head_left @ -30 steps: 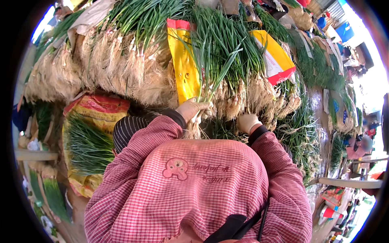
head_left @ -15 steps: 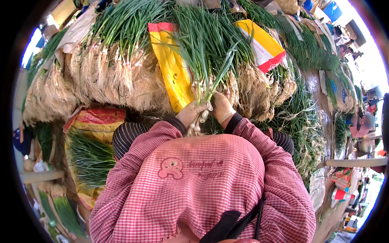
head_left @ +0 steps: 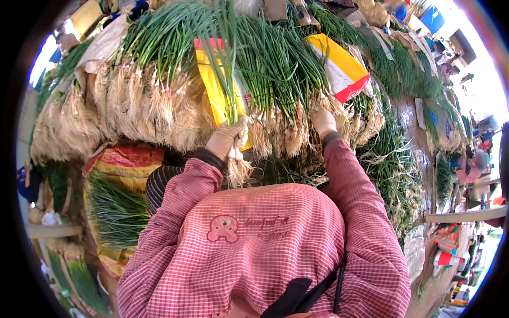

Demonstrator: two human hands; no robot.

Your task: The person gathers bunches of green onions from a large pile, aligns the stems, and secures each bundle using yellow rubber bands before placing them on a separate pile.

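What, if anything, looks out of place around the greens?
The heap at the right: its stems and roots lie tangled, pointing different ways, whereas the pile in front has stems mostly lined up, roots toward the person. The bunch in the left hand looks orderly.

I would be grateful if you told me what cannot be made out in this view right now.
All in the head view:
- Stem count in the held bunch: hidden by the left hand.
- Right hand: its fingertips are lost against the roots, so its grip is unclear.
- Striped trouser leg: partly covered by the left sleeve.
- Person in pink, far right: too small to read their handwork.
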